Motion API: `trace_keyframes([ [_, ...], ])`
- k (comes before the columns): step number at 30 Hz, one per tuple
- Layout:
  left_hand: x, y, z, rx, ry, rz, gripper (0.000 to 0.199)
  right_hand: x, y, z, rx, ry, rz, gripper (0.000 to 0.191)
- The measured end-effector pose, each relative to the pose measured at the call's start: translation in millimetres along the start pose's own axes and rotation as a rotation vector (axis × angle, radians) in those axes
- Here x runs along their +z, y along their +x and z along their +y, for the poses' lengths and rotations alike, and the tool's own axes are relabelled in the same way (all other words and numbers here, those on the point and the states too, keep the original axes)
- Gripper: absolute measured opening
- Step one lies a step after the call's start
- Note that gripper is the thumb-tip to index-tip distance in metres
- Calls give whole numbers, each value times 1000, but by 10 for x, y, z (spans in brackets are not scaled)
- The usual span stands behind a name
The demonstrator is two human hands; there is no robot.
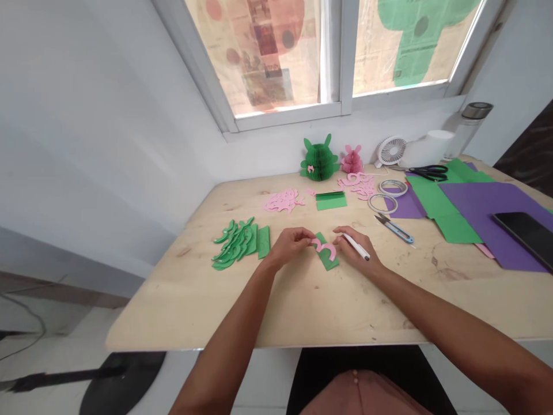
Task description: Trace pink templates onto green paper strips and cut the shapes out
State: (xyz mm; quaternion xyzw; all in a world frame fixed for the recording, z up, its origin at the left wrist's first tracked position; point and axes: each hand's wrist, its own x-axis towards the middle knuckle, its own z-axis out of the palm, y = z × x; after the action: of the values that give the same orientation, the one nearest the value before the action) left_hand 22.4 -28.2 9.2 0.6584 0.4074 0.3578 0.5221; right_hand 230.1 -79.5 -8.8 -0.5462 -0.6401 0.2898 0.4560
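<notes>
Left-hand grip (290, 245), pinched closed at nine o'clock, apparently steadies the curved pink paper cutout (332, 249) atop a green paper rectangle (327, 261), while the right hand (351, 252), three o'clock, holds a slim white pen (356, 246).

This is a papercraft workplace, though whether in a home or a small workshop cannot be told. The wooden surface (294, 305) adjoins a white wall (259, 155) below a window (347, 57) at twelve o'clock. A pink cutout (330, 246) on a green card strip (328, 263) marks the clock's centre. Around it are a green honeycomb-paper figure (319, 163) at twelve, cut green pieces (231, 248) at nine, black-handled scissors (430, 172) and a tape roll (394, 194) at two, and purple card (488, 219) towards three. A portable fan (392, 151) stands at one.
</notes>
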Motion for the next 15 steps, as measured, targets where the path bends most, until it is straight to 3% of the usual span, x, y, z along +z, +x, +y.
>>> trace_keyframes([
  [6,56,188,-73,79,155,10,10,15,-7,5,-38,-77,-92,25],
  [11,25,188,-238,134,251,126,17,26,-10,-7,-33,-156,-132,24],
  [15,-55,141,-266,166,349,137,21,15,-9,-52,-15,-157,-153,24],
])
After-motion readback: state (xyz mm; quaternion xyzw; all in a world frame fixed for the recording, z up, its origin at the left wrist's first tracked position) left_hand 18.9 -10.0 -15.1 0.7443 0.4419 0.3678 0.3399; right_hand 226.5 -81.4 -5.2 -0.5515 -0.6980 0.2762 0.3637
